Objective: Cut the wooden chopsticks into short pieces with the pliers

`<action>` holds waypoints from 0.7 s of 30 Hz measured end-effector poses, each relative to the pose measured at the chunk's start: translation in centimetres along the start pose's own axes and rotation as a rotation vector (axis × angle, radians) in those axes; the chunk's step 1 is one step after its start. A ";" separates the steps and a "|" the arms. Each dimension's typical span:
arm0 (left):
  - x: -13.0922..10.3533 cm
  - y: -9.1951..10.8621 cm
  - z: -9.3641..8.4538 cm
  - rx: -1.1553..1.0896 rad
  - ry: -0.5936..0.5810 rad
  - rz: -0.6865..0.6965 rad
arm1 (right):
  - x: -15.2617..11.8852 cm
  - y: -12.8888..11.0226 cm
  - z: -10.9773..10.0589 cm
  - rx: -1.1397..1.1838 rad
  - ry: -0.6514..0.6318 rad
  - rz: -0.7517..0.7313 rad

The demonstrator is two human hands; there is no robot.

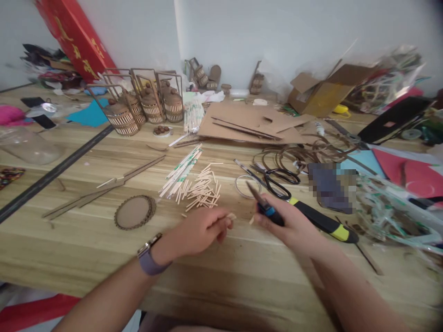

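Observation:
My left hand [204,229], with a watch [149,246] on its wrist, is closed in a pinch on small pale wooden pieces [231,216]. To its right, my right hand [285,219] is wrapped round a dark cutting tool [263,206] with a blue band, its blade pointing up and left. A short pale stick [252,221] shows at the fingers of that hand. Just beyond my left hand lies a loose pile of short sticks [204,190], beside longer paper-wrapped sticks [182,169].
A round cardboard disc [134,212] lies on the wooden table [207,295] at the left. Black scissors [277,182] and a yellow-black cutter [321,222] lie at the right. Behind stand small lidded baskets [152,108], flat cardboard [242,122] and an open box [323,90].

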State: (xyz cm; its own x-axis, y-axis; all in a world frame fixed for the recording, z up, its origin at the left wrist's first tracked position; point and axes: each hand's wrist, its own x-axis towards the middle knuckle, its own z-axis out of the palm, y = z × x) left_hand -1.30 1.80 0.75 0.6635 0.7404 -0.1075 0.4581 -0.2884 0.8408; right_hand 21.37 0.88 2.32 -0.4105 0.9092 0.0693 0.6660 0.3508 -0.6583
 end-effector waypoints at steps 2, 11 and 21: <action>0.2 -0.5 0.1 -0.202 0.049 -0.059 | -0.2 -0.1 -0.4 0.051 0.020 0.008; 0.5 -0.2 1.5 -0.401 -0.014 -0.081 | -0.4 -1.4 1.8 -0.009 -0.080 -0.015; 0.5 -0.5 1.9 -0.421 -0.087 -0.093 | -0.2 -1.2 2.4 -0.018 -0.097 -0.044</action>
State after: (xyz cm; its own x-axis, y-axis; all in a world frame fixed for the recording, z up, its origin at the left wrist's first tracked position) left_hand -0.12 1.15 -0.73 0.6861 0.6928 -0.2221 0.2495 0.0628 0.9663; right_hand 19.14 -0.26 1.28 -0.4975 0.8671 0.0242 0.6566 0.3946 -0.6428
